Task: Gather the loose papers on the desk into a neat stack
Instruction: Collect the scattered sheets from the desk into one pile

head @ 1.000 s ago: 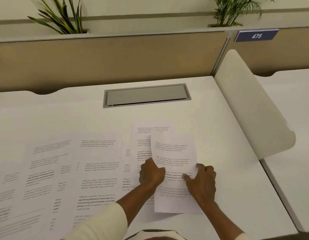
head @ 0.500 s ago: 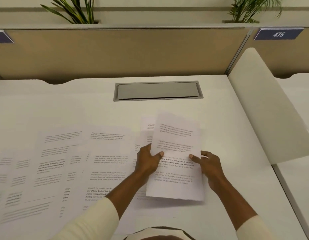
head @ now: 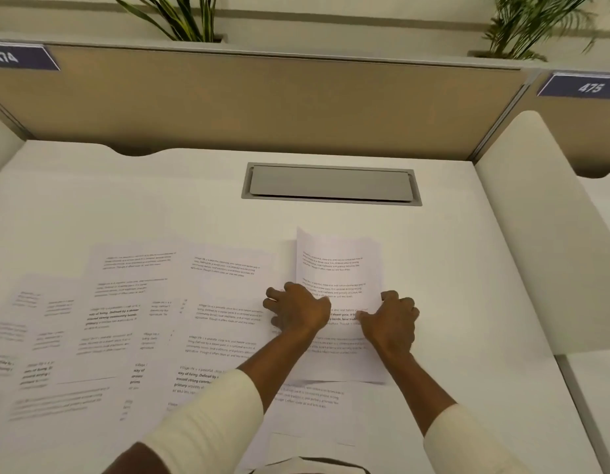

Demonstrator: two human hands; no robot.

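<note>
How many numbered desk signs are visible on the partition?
2: sign 474 at the far left, sign 475 at the far right. More may lie outside the view.

Open desk (head: 450, 268) is left right of the held sheets (head: 337, 268), up to the curved divider (head: 536, 234). Behind them, bare surface is interrupted only by the flush cable hatch (head: 331, 183). The left half is covered by spread papers (head: 142, 319).

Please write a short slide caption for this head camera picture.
Both hands, left hand and right hand, grip one printed sheet above loose papers.
</note>
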